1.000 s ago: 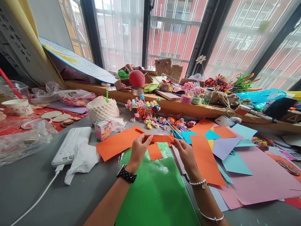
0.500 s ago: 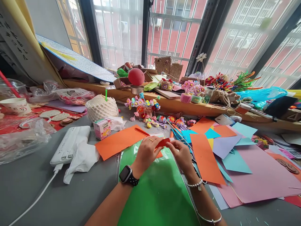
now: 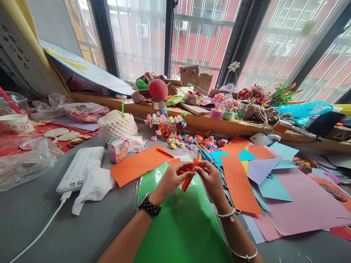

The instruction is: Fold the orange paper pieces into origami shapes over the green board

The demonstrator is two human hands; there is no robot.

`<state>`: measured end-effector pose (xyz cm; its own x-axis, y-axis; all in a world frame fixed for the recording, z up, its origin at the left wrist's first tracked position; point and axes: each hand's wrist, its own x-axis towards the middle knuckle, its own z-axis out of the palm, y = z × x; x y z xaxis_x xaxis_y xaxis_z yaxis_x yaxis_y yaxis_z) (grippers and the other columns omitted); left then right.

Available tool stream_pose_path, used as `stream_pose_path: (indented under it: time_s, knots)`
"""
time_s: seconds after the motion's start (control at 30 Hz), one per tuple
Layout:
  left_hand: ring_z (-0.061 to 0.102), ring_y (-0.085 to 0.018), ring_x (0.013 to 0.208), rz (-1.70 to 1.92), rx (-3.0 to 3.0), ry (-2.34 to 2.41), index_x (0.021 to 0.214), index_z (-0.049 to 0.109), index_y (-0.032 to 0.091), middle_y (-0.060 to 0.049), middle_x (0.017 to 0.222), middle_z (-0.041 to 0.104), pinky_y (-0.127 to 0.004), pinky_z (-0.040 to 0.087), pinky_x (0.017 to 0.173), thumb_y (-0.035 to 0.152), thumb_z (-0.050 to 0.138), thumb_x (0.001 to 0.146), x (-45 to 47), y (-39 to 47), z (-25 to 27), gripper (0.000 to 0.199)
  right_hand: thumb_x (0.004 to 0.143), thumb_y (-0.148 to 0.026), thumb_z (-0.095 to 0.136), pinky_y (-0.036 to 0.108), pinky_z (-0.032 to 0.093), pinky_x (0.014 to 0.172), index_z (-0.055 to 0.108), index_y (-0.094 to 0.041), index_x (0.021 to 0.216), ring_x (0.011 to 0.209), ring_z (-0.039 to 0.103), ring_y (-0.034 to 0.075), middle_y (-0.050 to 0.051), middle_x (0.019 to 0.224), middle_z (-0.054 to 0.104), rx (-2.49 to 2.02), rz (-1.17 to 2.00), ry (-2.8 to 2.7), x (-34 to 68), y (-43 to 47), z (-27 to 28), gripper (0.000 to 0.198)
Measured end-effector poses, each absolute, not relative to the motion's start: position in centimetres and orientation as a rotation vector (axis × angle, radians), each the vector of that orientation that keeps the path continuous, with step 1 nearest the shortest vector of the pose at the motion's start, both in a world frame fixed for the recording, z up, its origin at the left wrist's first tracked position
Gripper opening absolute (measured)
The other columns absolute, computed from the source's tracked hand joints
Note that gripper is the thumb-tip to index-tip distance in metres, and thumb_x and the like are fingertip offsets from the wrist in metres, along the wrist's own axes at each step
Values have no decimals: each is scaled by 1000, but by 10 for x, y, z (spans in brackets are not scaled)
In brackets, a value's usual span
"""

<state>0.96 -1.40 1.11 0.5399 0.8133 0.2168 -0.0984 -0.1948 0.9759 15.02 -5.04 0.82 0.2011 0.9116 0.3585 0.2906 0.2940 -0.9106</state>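
Note:
Between my two hands is a small folded strip of orange-red paper point(image 3: 187, 183), one end pointing up and the other slanting down. My left hand point(image 3: 173, 179) pinches it from the left, with a black dotted watch strap at the wrist. My right hand point(image 3: 210, 179) grips the same piece from the right, fingertips meeting the left ones. Both hands are above a green plastic-covered mat point(image 3: 181, 226). A wide orange paper sheet point(image 3: 137, 165) lies behind my left hand. An upright-lying orange rectangle of paper point(image 3: 238, 186) is to the right of my right hand.
Coloured paper sheets point(image 3: 304, 204) spread over the right side. A white power bank point(image 3: 79, 168) with a cable and a crumpled tissue point(image 3: 94, 188) lie left. Behind stand a small pink box point(image 3: 118, 149), a netted coconut point(image 3: 117, 126) and a bunch of small crafted flowers point(image 3: 166, 124).
The folded paper has turned from lying nearly level to standing on a steep slant. My left wrist has rolled, and both hands' fingertips have come together on the paper.

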Motion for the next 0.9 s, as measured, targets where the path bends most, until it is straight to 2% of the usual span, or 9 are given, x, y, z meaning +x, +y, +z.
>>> stream_pose_path:
  time_s: [0.1, 0.23, 0.43, 0.7, 0.9]
  knots:
    - [56, -22, 92, 883, 1476, 566, 99, 56, 14, -8, 99, 61, -33, 46, 80, 30, 60, 69, 10, -16, 15, 34, 70, -38, 57, 30, 46, 69, 57, -17, 75, 72, 58, 16, 3, 75, 60, -1248, 654, -1330, 151, -51, 10, 22]
    - [55, -23, 94, 883, 1391, 543, 100, 56, 13, -9, 102, 60, -33, 46, 78, 29, 56, 72, 8, -18, 19, 32, 71, -38, 54, 28, 46, 64, 56, -16, 75, 68, 58, 16, 3, 73, 61, -1274, 611, -1305, 150, -52, 11, 22]
    - [58, -21, 84, 903, 1325, 586, 96, 53, 13, -9, 90, 63, -30, 47, 71, 28, 58, 70, 8, -15, 14, 31, 77, -35, 46, 28, 46, 66, 57, -16, 82, 72, 58, 17, 6, 82, 63, -1330, 483, -1349, 147, -54, 9, 22]
    - [57, -17, 76, 895, 1364, 671, 78, 56, 13, -4, 75, 61, -26, 46, 66, 33, 60, 67, 10, -15, 13, 23, 76, -32, 47, 27, 46, 61, 55, -17, 89, 66, 58, 15, 4, 76, 62, -1407, 354, -1373, 142, -55, 9, 22]
    - [56, -15, 68, 911, 1376, 750, 77, 56, 11, -3, 70, 58, -25, 46, 60, 36, 57, 69, 10, -15, 10, 26, 77, -28, 46, 28, 45, 62, 55, -17, 92, 65, 56, 14, 4, 76, 61, -1447, 140, -1445, 139, -57, 8, 20]
